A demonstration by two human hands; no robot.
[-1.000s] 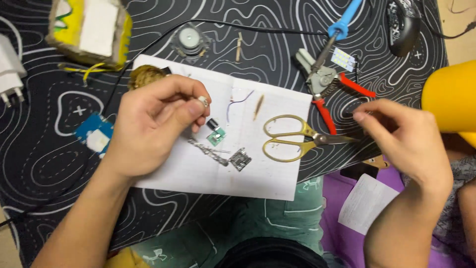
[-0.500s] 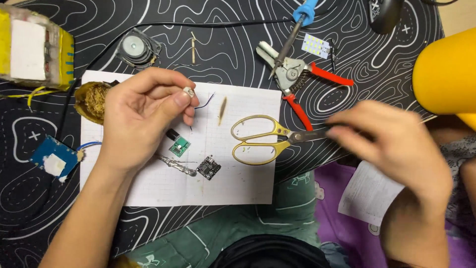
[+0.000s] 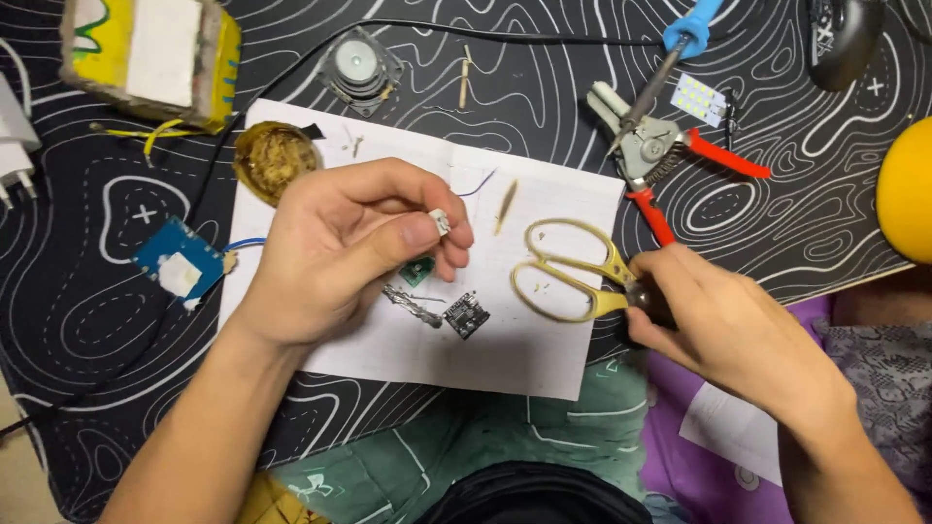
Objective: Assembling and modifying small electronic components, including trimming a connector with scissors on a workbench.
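My left hand (image 3: pixel 335 257) hovers over the white sheet of paper (image 3: pixel 524 340) at the middle of the tabletop (image 3: pixel 796 233), its fingers (image 3: pixel 422 231) pinched on a tiny white rectangular component (image 3: pixel 439 221). Just beneath it on the sheet lie a small green circuit board (image 3: pixel 418 270), a silvery strip of solder (image 3: pixel 410 305) and a small black chip board (image 3: pixel 466 314). My right hand (image 3: pixel 728 335) sits at the near edge, fingers closed on the blade end of the yellow-handled scissors (image 3: pixel 568 272). Red-handled pliers (image 3: pixel 670 160) lie beyond them.
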